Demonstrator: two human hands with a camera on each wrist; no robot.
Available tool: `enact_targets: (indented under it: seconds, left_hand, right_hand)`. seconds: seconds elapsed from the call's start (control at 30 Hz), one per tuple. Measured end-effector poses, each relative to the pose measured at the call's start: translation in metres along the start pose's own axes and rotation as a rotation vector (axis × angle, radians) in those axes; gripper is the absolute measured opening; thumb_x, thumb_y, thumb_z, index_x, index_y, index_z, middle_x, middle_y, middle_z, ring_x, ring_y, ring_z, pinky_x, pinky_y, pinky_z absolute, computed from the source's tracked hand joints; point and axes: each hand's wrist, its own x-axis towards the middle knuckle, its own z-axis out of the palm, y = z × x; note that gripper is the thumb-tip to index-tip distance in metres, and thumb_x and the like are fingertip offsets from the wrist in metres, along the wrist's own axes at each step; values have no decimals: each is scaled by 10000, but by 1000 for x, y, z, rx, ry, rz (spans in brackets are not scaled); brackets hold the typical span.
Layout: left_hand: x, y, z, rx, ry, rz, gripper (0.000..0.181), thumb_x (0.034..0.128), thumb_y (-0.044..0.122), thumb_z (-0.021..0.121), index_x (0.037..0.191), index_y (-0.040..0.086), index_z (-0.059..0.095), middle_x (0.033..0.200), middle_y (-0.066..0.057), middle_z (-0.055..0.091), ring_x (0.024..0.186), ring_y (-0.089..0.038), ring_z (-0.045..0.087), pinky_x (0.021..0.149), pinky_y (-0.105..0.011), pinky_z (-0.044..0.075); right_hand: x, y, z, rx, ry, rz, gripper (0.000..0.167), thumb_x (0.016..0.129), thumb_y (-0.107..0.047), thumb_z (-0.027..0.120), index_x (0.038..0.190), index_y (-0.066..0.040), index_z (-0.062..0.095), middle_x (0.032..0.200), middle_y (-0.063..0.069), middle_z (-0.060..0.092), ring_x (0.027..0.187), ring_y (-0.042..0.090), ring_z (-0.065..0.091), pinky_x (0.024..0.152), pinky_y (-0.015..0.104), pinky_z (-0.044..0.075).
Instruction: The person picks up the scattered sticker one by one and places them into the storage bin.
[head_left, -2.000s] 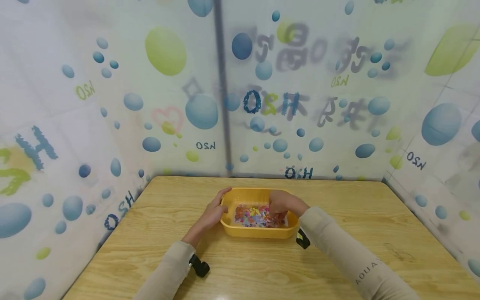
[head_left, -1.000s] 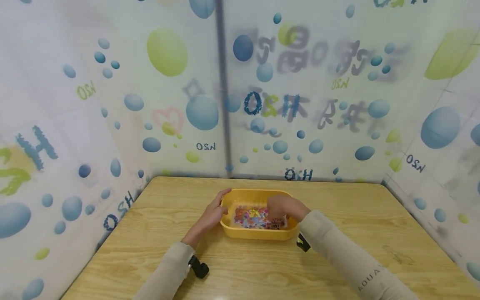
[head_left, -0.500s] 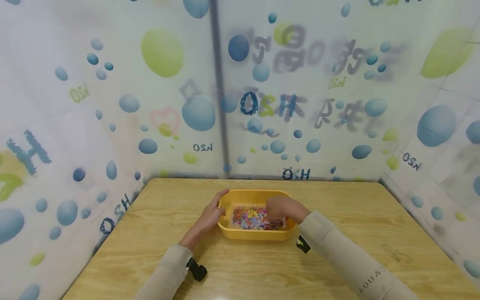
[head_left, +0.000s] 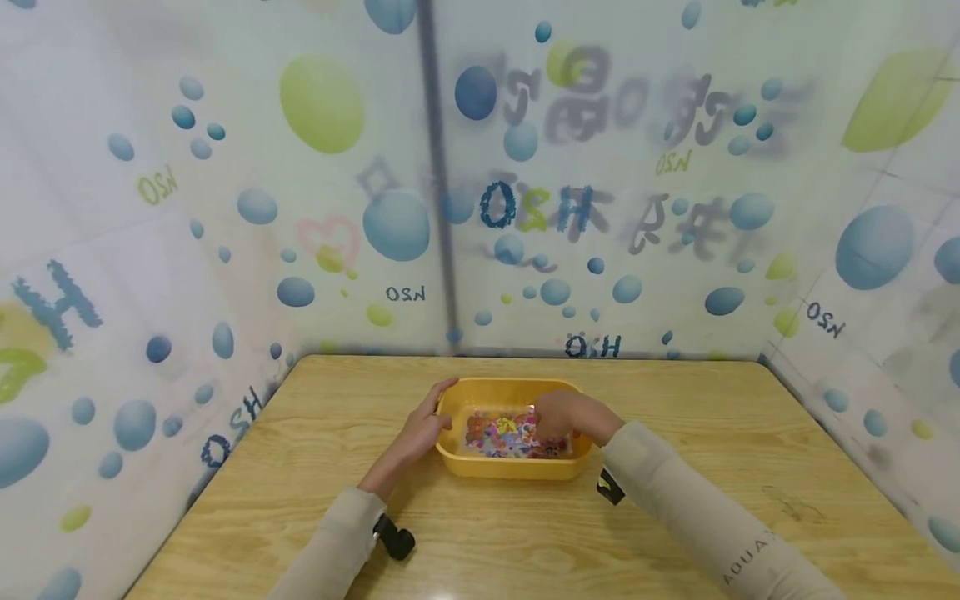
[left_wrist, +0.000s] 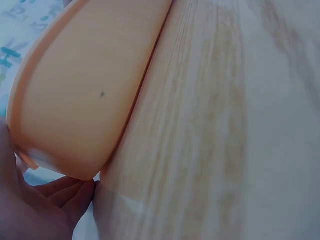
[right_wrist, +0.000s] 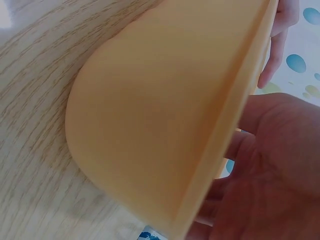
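Note:
A yellow plastic basin [head_left: 513, 469] stands on the table, holding a layer of small multicoloured, shiny pieces [head_left: 498, 435] whose kind is too small to tell. My left hand [head_left: 424, 430] grips the basin's left end, its thumb over the rim and its fingers against the outside. In the left wrist view, those fingers [left_wrist: 75, 197] touch the lower corner of the basin wall [left_wrist: 90, 90]. My right hand [head_left: 572, 413] reaches down inside the right half, over the coloured pieces. The right wrist view has this hand [right_wrist: 280, 165] beyond the rim, with its fingertips hidden behind the basin wall [right_wrist: 150, 115].
The wooden table [head_left: 480, 533] spreads around the basin on all sides. White walls [head_left: 637, 250] printed with blue and green drops enclose it at the back and both sides. A black strap device [head_left: 395, 537] sits at the left wrist, another [head_left: 609, 487] at the right.
Over two seconds my right hand has shifted slightly left within the basin, its fingers less visible. A pale glint now shows beside it. The left hand keeps its grip on the basin.

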Motion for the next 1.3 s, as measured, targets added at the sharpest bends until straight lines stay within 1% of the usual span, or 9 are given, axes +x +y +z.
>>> enact_targets:
  seconds: [0.2,0.4,0.57,0.77,0.93,1.0,1.1,1.2,1.3]
  left_hand:
    - [2,0,-1,2,-3,10,759,870,28,477,1602,206,377,1684,-164,323,1543,-437,285,1190,-597,324]
    - [4,-1,1,12,7,14,765,851,33,499,1593,191,392,1667,-164,360,1526,-436,326,1174,-589,344]
    - [6,-1,7,5,9,10,770,840,35,506,1585,199,402,1658,-179,370,1516,-448,340,1169,-600,349]
    - [2,-3,7,6,13,11,773,830,27,514,1580,182,412,1653,-182,379,1513,-452,344,1173,-610,339]
    - [-3,-3,2,2,13,-3,778,831,26,512,1582,204,412,1653,-175,381,1506,-451,358,1150,-599,365]
    - [-5,-4,0,2,8,-5,785,827,32,529,1583,209,409,1649,-176,389,1492,-449,384,1136,-589,385]
    - [-6,-5,-4,-18,-4,-18,798,826,46,569,1588,217,404,1632,-168,416,1448,-429,446,1117,-567,412]
    - [-7,-4,-10,-64,-40,-22,799,852,71,596,1604,225,376,1644,-169,390,1449,-433,431,1143,-588,383]
    - [-8,-4,-17,-116,-104,-11,778,916,114,571,1637,209,296,1682,-199,294,1501,-483,331,1182,-642,310]
  right_hand:
    - [1,-1,1,-2,4,13,145,921,-136,678,803,-71,730,639,10,478,595,164,468,558,280,399]
    - [0,3,1,11,12,4,114,926,-162,702,853,-76,720,691,27,546,680,212,588,593,286,459]
    - [-1,10,0,38,15,21,85,920,-166,719,895,-103,667,790,55,618,730,223,614,625,292,500]
    - [-5,11,3,59,-1,-20,95,938,-172,717,950,-80,697,817,67,647,736,244,670,676,324,565]
    - [-6,11,6,79,18,-58,131,952,-122,672,964,-12,743,752,33,578,609,168,556,574,252,472]
    - [-7,12,4,88,53,-81,159,959,-114,649,933,7,749,721,20,550,579,142,493,549,243,420]
    - [-12,14,-3,86,160,-133,181,967,-134,642,909,-4,753,756,21,618,615,127,495,577,258,437]
    - [-20,19,-16,65,301,-181,138,962,-162,660,980,-57,747,936,59,718,735,159,589,679,321,522]
    - [-32,30,-31,36,421,-208,156,965,-171,663,1010,-46,745,1003,122,732,846,232,641,816,442,560]
